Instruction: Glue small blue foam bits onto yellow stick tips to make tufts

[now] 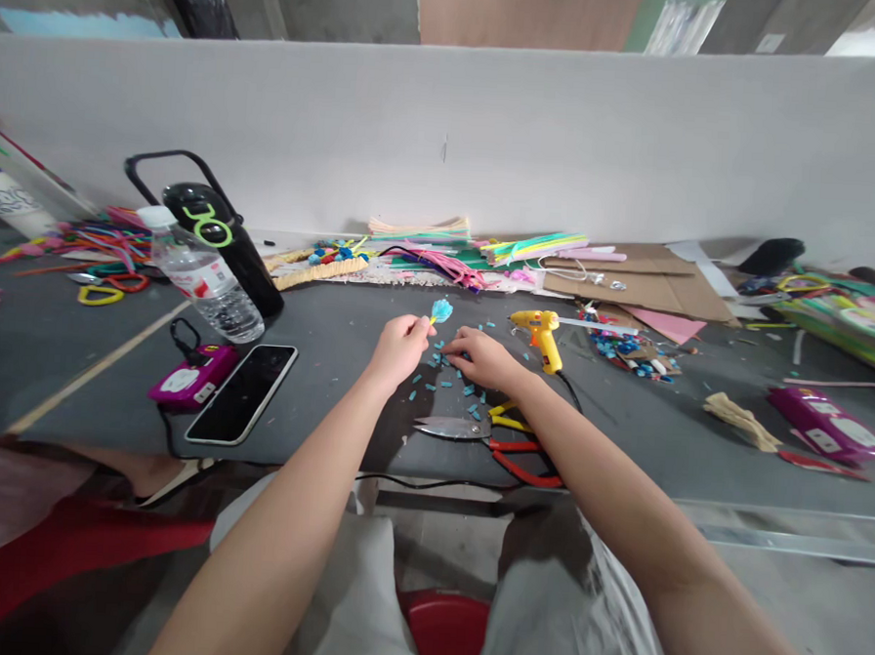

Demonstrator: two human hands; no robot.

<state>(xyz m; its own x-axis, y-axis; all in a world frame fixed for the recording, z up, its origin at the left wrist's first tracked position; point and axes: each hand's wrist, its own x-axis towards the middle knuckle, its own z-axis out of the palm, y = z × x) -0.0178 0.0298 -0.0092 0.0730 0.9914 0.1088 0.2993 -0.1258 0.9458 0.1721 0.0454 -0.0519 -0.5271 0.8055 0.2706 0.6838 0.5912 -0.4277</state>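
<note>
My left hand (401, 347) is closed in a pinch on the thin stem of a small light-blue fuzzy flower (442, 311), its head pointing up and away from me. Just to the right, my right hand (486, 357) rests low over the table with fingertips bent together at the tabletop. Whether anything is between those fingertips is too small to make out. Around and below both hands lie several short blue cut pieces (446, 385). Scissors (468, 429) with red and yellow handles lie under my right forearm. A yellow glue gun (540, 335) lies beyond my right wrist.
Left of my arms are a phone (243, 396), a purple power strip (194, 378), a water bottle (212, 286) and a black flask (246, 259). Bundles of pipe cleaners (441, 259) and cardboard (645, 280) line the white partition. Another purple strip (832, 426) sits right.
</note>
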